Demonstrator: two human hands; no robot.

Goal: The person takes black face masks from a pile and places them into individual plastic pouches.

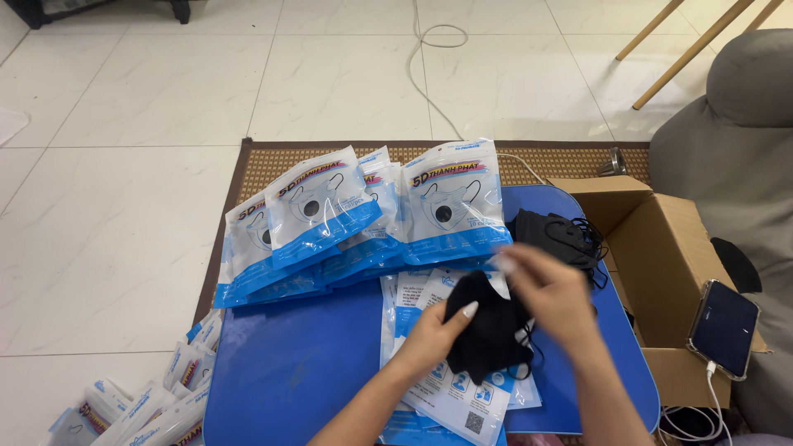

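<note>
Table (289, 372), blue, carries fanned mask packets (363, 219) at its far side, nearer a flat pouch (442, 396), atop it black masks (487, 330), soft, light, best pinched at edges, left hand (434, 334) and right hand (553, 293) both gripping.

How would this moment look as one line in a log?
left hand: holds black mask | right hand: on mask | beneath: empty pouch | table: blue

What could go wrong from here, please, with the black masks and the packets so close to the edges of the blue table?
The ear loops on the black mask in the left hand and right hand might tangle. The loose mask pile sits near the table edge and could slide into the cardboard box. The leaning packets may topple.
</note>
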